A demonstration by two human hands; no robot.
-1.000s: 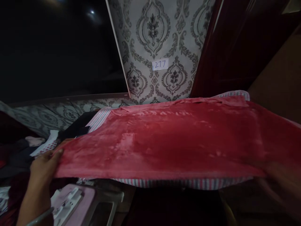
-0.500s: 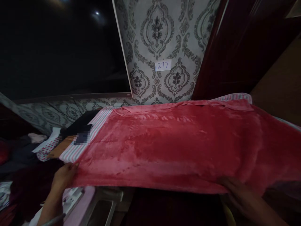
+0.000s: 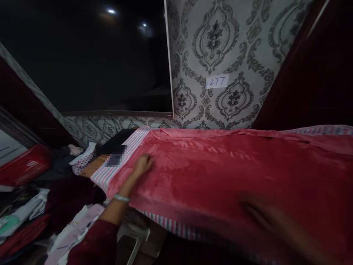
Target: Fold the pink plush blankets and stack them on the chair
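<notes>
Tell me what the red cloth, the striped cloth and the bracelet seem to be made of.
Red cloth: probably a soft synthetic plush, as its sheen shifts in brushed patches. Striped cloth: likely a smooth, matte woven fabric, perhaps cotton, with no pile visible. Bracelet: pale with a faint shine, maybe metal or stone; blur leaves it open.

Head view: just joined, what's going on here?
A person has both bare hands at a red cloth that lies spread out below a patterned wall. The left hand, fingers curled, is at the cloth's left part. The right hand, blurred, is over the part nearer the camera; whether either hand grips is unclear. A striped cloth shows past the red one's left side and below its near edge.
</notes>
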